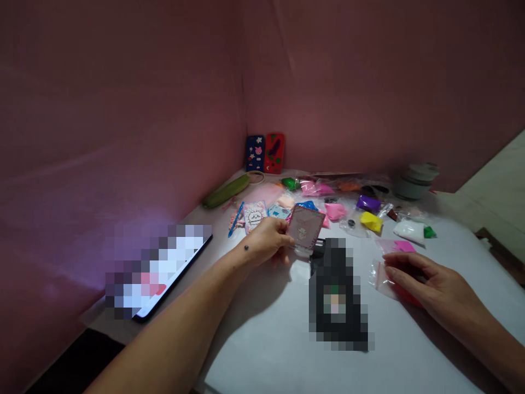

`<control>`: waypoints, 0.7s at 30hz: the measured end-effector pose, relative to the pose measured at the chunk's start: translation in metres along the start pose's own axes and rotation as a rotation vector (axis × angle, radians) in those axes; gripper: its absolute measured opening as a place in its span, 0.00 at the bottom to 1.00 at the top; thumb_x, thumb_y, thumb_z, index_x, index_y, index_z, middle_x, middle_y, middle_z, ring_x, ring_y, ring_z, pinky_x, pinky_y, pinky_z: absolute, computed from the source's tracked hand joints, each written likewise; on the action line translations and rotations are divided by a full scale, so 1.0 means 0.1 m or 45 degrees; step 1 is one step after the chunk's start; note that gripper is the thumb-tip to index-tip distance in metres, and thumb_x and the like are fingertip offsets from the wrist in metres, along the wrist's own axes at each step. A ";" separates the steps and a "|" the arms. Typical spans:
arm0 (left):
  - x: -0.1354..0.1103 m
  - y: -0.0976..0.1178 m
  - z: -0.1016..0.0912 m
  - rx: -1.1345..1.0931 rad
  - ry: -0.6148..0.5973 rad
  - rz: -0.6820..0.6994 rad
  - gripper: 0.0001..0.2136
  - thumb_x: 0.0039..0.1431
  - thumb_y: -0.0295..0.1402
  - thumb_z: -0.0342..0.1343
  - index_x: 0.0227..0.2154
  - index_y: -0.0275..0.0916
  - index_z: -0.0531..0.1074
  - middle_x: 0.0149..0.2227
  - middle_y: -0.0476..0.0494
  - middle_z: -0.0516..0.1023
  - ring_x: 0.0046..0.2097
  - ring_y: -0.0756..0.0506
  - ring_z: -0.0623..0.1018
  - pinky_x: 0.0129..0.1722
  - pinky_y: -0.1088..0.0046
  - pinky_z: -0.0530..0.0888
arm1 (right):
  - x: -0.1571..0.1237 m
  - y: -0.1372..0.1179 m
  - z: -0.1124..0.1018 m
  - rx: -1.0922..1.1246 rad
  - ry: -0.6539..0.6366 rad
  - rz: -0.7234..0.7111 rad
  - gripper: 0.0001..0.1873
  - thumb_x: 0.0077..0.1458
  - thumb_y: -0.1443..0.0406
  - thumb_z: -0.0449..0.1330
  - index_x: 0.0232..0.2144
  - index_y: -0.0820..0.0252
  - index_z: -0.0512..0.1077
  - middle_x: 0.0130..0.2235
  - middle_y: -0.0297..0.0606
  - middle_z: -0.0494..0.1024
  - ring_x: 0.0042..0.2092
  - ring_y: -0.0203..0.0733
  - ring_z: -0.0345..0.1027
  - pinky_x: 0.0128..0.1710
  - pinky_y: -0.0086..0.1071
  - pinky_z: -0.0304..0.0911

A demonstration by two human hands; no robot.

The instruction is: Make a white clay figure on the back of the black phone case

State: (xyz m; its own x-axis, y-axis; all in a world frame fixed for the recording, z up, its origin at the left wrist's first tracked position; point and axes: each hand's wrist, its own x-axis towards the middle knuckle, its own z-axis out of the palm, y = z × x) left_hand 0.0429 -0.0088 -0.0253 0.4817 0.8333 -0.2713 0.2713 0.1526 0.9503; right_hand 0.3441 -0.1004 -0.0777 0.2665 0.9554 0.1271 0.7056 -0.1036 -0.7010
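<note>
**CAUTION: Thin Packet Held by One Edge**

The left hand (270, 241) has its grip closed on the left edge of a translucent printed packet (305, 225). The packet stands tilted above the white counter (262, 345), near the far end of a black object (340, 273) masked by pixelation.

Possible faults, by judgement:

1. Slip or twist. Cause: thin film supported at one side only; the free side can swing or fold.
2. Snagging. Cause: the packet's lower edge appears close to the black object; contact cannot be confirmed.
3. Mixing of items. Cause: a character card (255, 218), a blue tool (235, 220) and a pink packet (335, 211) lie near the left hand.
4. Dragging. Cause: the right hand (429, 279) is loosely curled at a clear zip bag (376, 274), with red material (408, 294) partly covered beneath. Whether that grip holds the bag cannot be told.
5. Knocking the lit phone (168, 279). Cause: it sits left of the left forearm, which crosses the near side of the counter.
</note>
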 end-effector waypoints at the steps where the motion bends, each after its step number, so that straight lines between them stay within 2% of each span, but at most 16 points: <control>1: 0.00 0.00 0.00 0.000 0.000 -0.001 0.03 0.50 0.22 0.53 0.25 0.35 0.68 0.11 0.56 0.67 0.11 0.54 0.66 0.12 0.83 0.59 | 0.00 0.00 0.00 -0.007 -0.006 0.004 0.20 0.47 0.48 0.60 0.39 0.52 0.75 0.43 0.39 0.79 0.43 0.54 0.72 0.48 0.47 0.62; 9: -0.01 0.00 0.01 0.015 0.014 -0.002 0.05 0.51 0.21 0.51 0.25 0.35 0.68 0.12 0.56 0.67 0.12 0.54 0.67 0.12 0.82 0.60 | 0.01 0.03 0.01 -0.003 0.002 -0.034 0.21 0.47 0.48 0.60 0.38 0.52 0.76 0.42 0.42 0.80 0.43 0.56 0.73 0.46 0.48 0.64; 21: 0.00 0.01 0.01 0.023 0.036 0.001 0.07 0.51 0.19 0.50 0.23 0.36 0.66 0.11 0.56 0.67 0.11 0.54 0.66 0.11 0.82 0.60 | 0.02 0.03 0.00 0.013 -0.041 0.002 0.19 0.47 0.48 0.60 0.37 0.50 0.75 0.43 0.38 0.79 0.44 0.54 0.71 0.47 0.47 0.62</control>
State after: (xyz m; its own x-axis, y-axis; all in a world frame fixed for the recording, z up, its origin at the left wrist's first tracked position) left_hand 0.0438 -0.0094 -0.0246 0.4585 0.8479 -0.2662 0.2859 0.1429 0.9475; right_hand 0.3470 -0.0991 -0.0800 0.2462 0.9636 0.1039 0.6986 -0.1021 -0.7082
